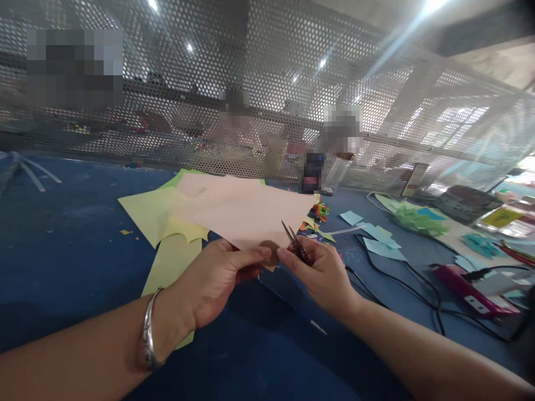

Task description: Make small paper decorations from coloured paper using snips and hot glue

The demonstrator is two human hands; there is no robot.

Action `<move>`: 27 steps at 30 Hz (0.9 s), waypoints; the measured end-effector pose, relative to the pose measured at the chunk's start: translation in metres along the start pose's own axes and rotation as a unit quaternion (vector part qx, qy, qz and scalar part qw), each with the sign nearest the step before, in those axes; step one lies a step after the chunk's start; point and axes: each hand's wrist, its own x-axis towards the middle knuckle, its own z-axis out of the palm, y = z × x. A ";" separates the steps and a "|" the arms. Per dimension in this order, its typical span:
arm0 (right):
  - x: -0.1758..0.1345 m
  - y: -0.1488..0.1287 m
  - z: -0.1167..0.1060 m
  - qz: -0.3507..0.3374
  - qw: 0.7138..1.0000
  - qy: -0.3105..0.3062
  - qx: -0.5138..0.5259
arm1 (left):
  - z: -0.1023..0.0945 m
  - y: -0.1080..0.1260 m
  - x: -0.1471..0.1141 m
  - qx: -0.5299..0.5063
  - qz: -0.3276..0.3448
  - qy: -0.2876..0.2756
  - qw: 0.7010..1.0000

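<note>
A large pale pink sheet of paper (pixel 251 209) is held up in front of me. My left hand (pixel 211 275), with a silver bangle at the wrist, pinches its near edge between thumb and fingers. A small round brown disc (pixel 272 253) lies against that edge, under both thumb tips. My right hand (pixel 324 275) grips small dark scissors (pixel 297 244), their blades pointing up and away and slightly apart. Its thumb also presses at the disc's right side. Pale yellow-green sheets (pixel 173 259), one with scalloped cuts, lie beneath and left of the pink paper.
Light blue paper squares (pixel 382 248) and black cables (pixel 418 278) lie to the right, beside a magenta power strip (pixel 472 292). A clear cup (pixel 337 174) stands near the perforated metal screen (pixel 175 111) at the back. Blurred people show behind it.
</note>
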 end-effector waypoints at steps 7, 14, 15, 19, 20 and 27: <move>-0.001 0.005 0.001 0.017 1.000 -0.012 0.005 | 0.002 -0.001 0.002 0.039 0.048 0.028 0.998; -0.001 0.002 0.000 0.010 1.000 -0.012 0.006 | 0.003 0.001 0.002 0.029 0.040 0.020 0.999; -0.001 0.002 0.000 0.006 1.000 -0.014 0.014 | 0.003 0.001 0.002 0.023 0.039 0.017 0.999; 0.000 0.003 0.000 0.004 1.000 -0.016 0.020 | 0.001 0.000 0.003 0.019 0.032 0.013 0.999; 0.000 0.003 0.000 0.004 1.000 -0.015 0.017 | 0.000 0.000 0.003 0.020 0.030 0.013 0.999; 0.000 0.002 -0.001 0.007 1.000 -0.016 0.020 | 0.001 -0.001 0.004 0.025 0.029 0.026 0.999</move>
